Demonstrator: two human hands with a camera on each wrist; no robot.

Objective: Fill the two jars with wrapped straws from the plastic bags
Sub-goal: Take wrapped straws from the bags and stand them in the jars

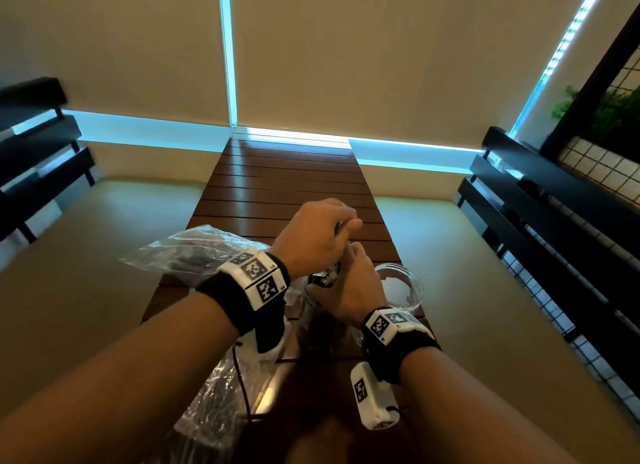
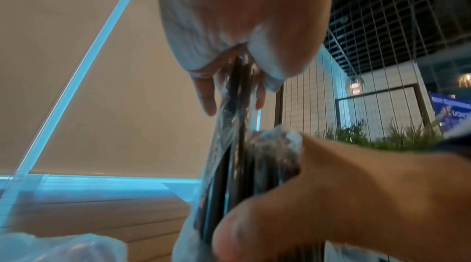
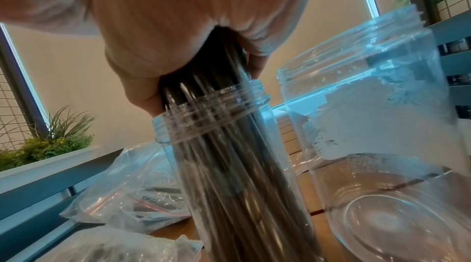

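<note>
A tall narrow clear jar (image 3: 211, 109) stands on the wooden table (image 1: 287, 186), packed with dark wrapped straws (image 3: 229, 165). My right hand (image 1: 346, 283) grips the bundle just above the jar's threaded mouth. My left hand (image 1: 341, 228) is higher and pinches the tops of a few wrapped straws (image 2: 237, 85) that rise from the bundle. A wider clear jar (image 1: 405, 283) stands right beside the narrow one; the right wrist view shows no straws in this wide jar (image 3: 369, 105), only a white patch through its wall.
One crumpled plastic bag (image 1: 194, 252) with dark straws lies left of the jars, and another bag (image 1: 214, 394) lies nearer me. Cream benches flank the narrow table. Dark slatted backrests (image 1: 554, 200) and a wire grid with plants stand to the right.
</note>
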